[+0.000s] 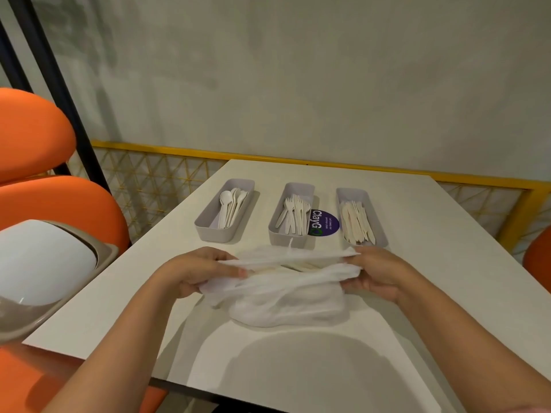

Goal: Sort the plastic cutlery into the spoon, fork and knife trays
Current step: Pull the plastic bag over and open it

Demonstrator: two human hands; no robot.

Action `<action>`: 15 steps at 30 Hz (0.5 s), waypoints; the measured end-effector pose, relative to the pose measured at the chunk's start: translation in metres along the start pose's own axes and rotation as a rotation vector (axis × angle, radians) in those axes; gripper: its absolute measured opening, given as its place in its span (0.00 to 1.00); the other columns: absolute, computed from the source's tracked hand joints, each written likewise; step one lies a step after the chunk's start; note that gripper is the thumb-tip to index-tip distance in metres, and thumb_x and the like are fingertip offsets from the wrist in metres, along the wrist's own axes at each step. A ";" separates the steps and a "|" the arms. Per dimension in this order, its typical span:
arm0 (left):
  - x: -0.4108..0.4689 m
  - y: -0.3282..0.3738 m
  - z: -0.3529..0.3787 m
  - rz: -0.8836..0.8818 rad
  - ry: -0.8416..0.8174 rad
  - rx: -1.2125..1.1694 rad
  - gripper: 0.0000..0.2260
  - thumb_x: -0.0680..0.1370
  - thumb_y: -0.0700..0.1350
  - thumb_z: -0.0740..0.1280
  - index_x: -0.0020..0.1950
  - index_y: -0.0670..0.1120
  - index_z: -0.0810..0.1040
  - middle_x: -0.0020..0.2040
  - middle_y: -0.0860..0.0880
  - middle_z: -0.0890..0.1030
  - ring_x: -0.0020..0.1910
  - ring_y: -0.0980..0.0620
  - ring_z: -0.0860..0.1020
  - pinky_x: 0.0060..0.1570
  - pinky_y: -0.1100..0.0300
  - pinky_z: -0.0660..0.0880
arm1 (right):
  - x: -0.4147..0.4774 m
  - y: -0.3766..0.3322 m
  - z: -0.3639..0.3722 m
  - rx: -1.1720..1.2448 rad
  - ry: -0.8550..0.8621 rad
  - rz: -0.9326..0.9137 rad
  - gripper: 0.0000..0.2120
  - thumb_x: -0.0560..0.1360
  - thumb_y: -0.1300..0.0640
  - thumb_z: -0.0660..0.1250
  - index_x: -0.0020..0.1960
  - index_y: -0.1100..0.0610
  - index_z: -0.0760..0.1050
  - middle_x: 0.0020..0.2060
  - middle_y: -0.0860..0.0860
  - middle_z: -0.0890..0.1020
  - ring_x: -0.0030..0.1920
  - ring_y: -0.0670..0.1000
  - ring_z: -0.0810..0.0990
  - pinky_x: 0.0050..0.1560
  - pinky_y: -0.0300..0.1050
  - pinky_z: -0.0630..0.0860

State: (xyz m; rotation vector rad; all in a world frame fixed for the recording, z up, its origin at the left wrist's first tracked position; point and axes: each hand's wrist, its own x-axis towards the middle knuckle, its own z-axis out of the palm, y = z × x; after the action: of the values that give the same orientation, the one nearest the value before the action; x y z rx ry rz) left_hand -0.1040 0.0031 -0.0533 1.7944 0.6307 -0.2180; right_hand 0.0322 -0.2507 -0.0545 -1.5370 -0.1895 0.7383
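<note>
Three grey trays stand in a row at the back of the white table [447,263]. The left tray [208,217] holds several white spoons, the middle tray [275,231] several forks, the right tray [375,216] several knives. In front of them lies a thin white plastic bag [286,299]. My left hand [196,271] grips the bag's left edge and my right hand [378,272] grips its right edge, holding the mouth stretched wide. Pale cutlery handles [298,266] show inside the opening; their kind cannot be told.
A round purple sticker [326,223] lies between the middle and right trays. Orange seats [44,201] stand left of the table, with a white and beige lidded bin [44,263] in front of them. A yellow mesh rail [477,180] runs behind the table.
</note>
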 end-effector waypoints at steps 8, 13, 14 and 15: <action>0.007 -0.011 -0.007 0.075 0.124 -0.221 0.08 0.77 0.31 0.60 0.53 0.34 0.76 0.42 0.42 0.81 0.39 0.48 0.79 0.41 0.57 0.79 | 0.009 0.007 -0.001 0.503 0.105 0.067 0.12 0.77 0.71 0.53 0.42 0.63 0.74 0.36 0.60 0.80 0.34 0.56 0.81 0.29 0.45 0.80; 0.015 -0.011 0.000 -0.050 0.115 -0.878 0.13 0.79 0.31 0.53 0.41 0.35 0.76 0.32 0.42 0.81 0.29 0.46 0.81 0.38 0.58 0.81 | 0.003 0.020 0.003 0.193 0.035 0.255 0.12 0.73 0.54 0.64 0.53 0.59 0.78 0.44 0.57 0.82 0.42 0.57 0.80 0.50 0.50 0.75; 0.015 -0.011 0.003 -0.087 0.097 -0.891 0.14 0.78 0.32 0.54 0.38 0.35 0.78 0.32 0.41 0.81 0.28 0.45 0.81 0.34 0.56 0.81 | 0.002 0.021 0.003 0.190 0.039 0.279 0.12 0.73 0.53 0.65 0.52 0.59 0.78 0.42 0.57 0.82 0.42 0.57 0.79 0.48 0.50 0.75; 0.016 -0.012 0.005 -0.101 0.096 -0.856 0.15 0.77 0.33 0.56 0.36 0.35 0.79 0.30 0.41 0.81 0.26 0.45 0.80 0.28 0.57 0.79 | 0.001 0.022 0.004 0.183 0.055 0.287 0.10 0.74 0.54 0.64 0.50 0.59 0.77 0.38 0.57 0.83 0.41 0.57 0.79 0.43 0.49 0.77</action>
State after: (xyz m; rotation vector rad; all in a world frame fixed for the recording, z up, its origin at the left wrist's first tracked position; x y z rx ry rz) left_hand -0.0960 0.0055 -0.0719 0.9521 0.7383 0.0737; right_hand 0.0243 -0.2495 -0.0750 -1.4223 0.1403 0.9119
